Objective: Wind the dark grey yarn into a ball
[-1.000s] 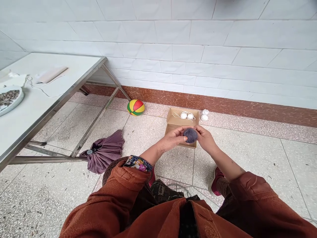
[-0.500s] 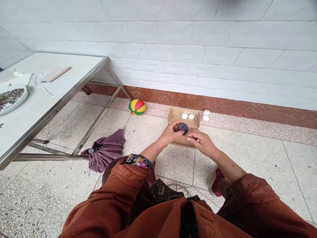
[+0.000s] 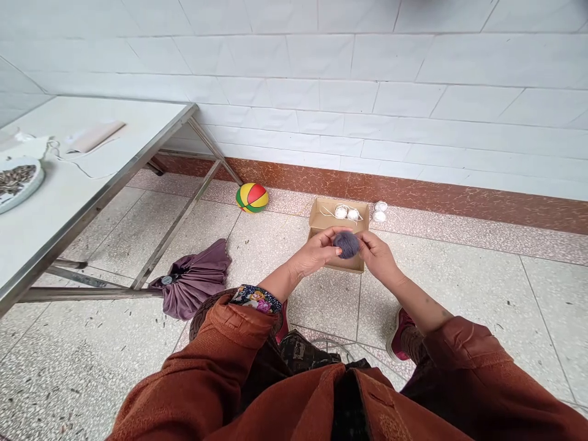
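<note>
A dark ball (image 3: pixel 346 245) of yarn is held in the air between two bare hands, above an open cardboard box (image 3: pixel 321 220) on the floor. The left hand (image 3: pixel 316 252) curls around its left side, thumb towards the wearer; the right hand (image 3: pixel 377 254) holds its right side with narrowed fingertips. Whether they also pinch a strand is too small to tell.

The ball could slip and roll across the floor, probably if both grips loosened together. Loops might slide off or tangle if a strand were pulled unevenly.

Half a second ago the right hand was apart from the ball, lower and to its right; now its fingertips touch it, and the ball sits farther right over the box.

Two white balls (image 3: pixel 340 212) with loose ends lie in the box's far part, unchanged; two more (image 3: pixel 379 216) rest just beside it. Farther left are a striped ball (image 3: pixel 252 197), purple cloth (image 3: pixel 197 278) and a white surface (image 3: pixel 68 202).
</note>
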`<state>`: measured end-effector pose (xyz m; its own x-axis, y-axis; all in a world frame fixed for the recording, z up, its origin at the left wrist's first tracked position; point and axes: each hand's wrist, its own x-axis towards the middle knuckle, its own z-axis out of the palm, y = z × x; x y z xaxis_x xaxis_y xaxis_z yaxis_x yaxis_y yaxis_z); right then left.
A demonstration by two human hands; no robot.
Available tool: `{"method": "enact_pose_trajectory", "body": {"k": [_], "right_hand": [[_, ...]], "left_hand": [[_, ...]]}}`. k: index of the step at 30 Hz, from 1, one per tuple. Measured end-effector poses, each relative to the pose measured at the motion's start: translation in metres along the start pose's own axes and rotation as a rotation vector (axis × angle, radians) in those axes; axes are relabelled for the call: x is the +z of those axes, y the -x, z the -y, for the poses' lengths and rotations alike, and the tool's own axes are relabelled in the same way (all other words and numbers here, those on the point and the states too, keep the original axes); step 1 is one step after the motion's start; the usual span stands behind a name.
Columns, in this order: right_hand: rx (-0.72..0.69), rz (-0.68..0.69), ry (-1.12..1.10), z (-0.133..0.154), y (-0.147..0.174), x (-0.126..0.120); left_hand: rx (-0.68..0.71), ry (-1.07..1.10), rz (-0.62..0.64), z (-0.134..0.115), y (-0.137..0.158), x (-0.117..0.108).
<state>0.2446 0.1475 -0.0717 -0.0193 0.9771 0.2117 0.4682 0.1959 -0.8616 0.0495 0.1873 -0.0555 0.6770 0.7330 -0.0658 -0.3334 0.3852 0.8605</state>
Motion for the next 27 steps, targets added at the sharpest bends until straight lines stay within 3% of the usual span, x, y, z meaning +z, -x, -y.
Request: {"method": "enact_pose_trajectory", "body": {"k": [3,7,10,13,16,21,24,27], "right_hand": [[-0.008,0.119,0.034,-0.003,0.005,0.007],[-0.081,0.283,0.079,0.000,0.011,0.011],[-0.151,0.387,0.026,0.010,0.012,0.007],[-0.161,0.394,-0.047,0.022,0.010,-0.002],[-0.094,0.282,-0.110,0.027,0.005,-0.012],[0.041,0.039,-0.117,0.017,-0.005,-0.016],[0.110,-0.007,-0.067,0.008,-0.009,-0.012],[0.118,0.010,-0.037,0.000,-0.008,-0.005]], "left_hand": [[0.007,0.049,-0.159,-0.002,-0.002,-0.003],[0.009,-0.047,-0.317,0.002,-0.006,-0.012],[0.000,-0.187,-0.399,0.007,-0.009,-0.018],[-0.014,-0.308,-0.417,0.010,-0.011,-0.020],[-0.068,-0.393,-0.345,0.014,-0.009,-0.019],[-0.101,-0.358,-0.096,0.019,-0.005,-0.017],[-0.082,-0.252,0.054,0.017,-0.003,-0.015],[-0.027,-0.148,0.126,0.012,-0.002,-0.011]]}}
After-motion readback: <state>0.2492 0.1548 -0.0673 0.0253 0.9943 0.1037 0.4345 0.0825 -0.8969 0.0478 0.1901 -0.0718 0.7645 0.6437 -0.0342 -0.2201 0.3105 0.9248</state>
